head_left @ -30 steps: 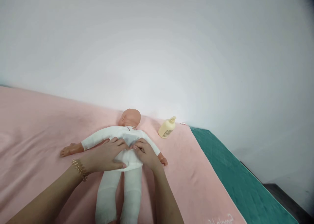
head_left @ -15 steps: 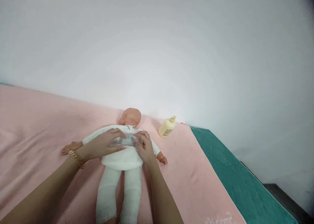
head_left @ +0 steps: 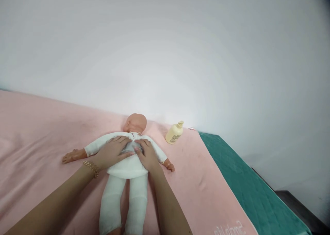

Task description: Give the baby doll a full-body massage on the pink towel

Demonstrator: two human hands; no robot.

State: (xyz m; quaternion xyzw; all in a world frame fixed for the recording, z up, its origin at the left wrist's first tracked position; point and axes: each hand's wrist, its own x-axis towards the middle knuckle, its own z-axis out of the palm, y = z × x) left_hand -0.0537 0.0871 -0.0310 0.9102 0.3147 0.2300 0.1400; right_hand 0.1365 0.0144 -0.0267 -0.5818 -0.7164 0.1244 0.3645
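Note:
A baby doll [head_left: 127, 168] in a white bodysuit lies face down on a pink towel [head_left: 46, 132], its bare head toward the wall and its arms spread. Both my hands rest flat on its upper back, just below the neck. My left hand [head_left: 112, 151] has its fingers stretched out across the doll's left shoulder side, and a gold bracelet is on that wrist. My right hand [head_left: 145, 154] lies beside it, fingers extended and fingertips nearly meeting those of the left hand.
A cream lotion bottle [head_left: 174, 133] lies tilted on the towel to the right of the doll's head. A green mat [head_left: 247, 193] extends past the towel's right edge. A plain white wall rises behind, and dark floor shows at the far right.
Both hands have slid up the doll's back from the lower back to the shoulders. The fingers stay flat on the cloth.

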